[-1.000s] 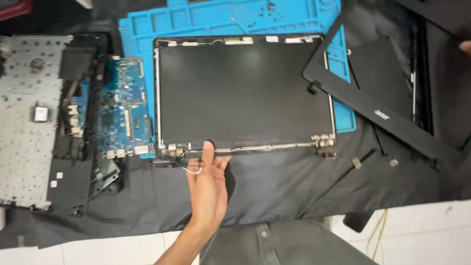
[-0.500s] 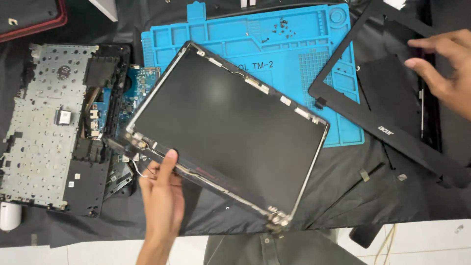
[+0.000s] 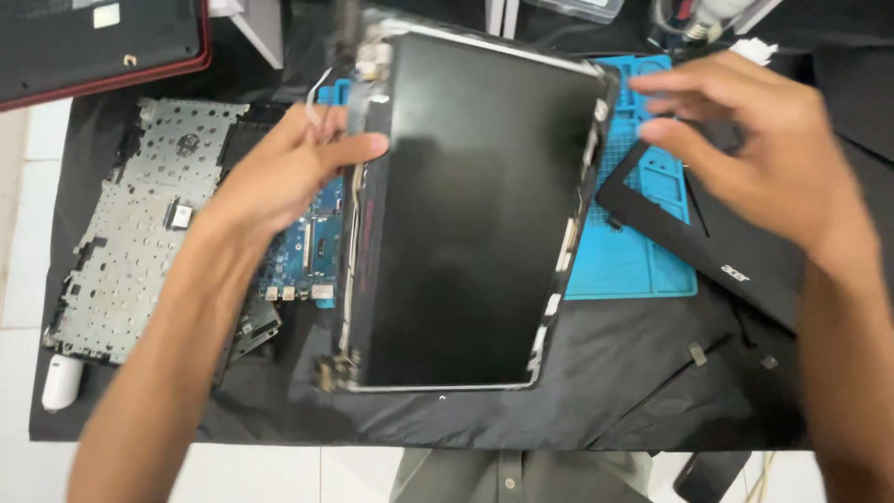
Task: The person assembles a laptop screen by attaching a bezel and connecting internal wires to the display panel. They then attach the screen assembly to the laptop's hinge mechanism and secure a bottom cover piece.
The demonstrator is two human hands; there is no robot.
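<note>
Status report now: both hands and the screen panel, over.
Left hand grips screen panel at its left edge. Right hand open, blurred, near panel's right edge. Panel raised over blue mat; black bezel lies beside.

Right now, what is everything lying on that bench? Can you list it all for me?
screen panel: one, black with metal edge brackets, turned on end over the middle of the bench
repair mat: one, blue, under and right of the panel
screen bezel: one, black frame, right side, partly on the mat
circuit board: one, blue, just left of the panel
keyboard frame: one, grey metal, far left
black cloth: one, covering the bench
laptop lid: one, black with red edge, top left corner
left hand: gripping the panel's left edge near its top
right hand: blurred, by the panel's upper right corner; contact unclear
</note>
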